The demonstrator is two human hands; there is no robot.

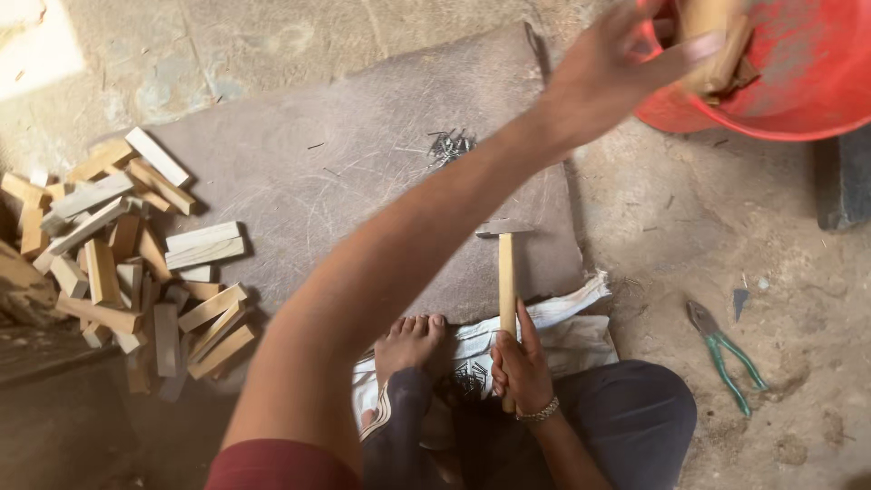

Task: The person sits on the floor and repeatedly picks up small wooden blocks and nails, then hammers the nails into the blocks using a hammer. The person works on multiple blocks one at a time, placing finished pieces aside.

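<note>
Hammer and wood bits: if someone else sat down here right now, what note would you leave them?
Left hand: stretched across to the red tub at upper right, its grip around a small wooden piece at the tub's rim; blurred, so the hold is hard to judge.
Right hand: grip shut on the handle of the hammer, whose head rests on the grey mat.
Nearby: pile of wood blocks at left, heap of nails on the mat, green-handled pliers on the ground at right.
Done: wooden pieces already lie in the tub.
Left: many blocks remain in the pile.
</note>
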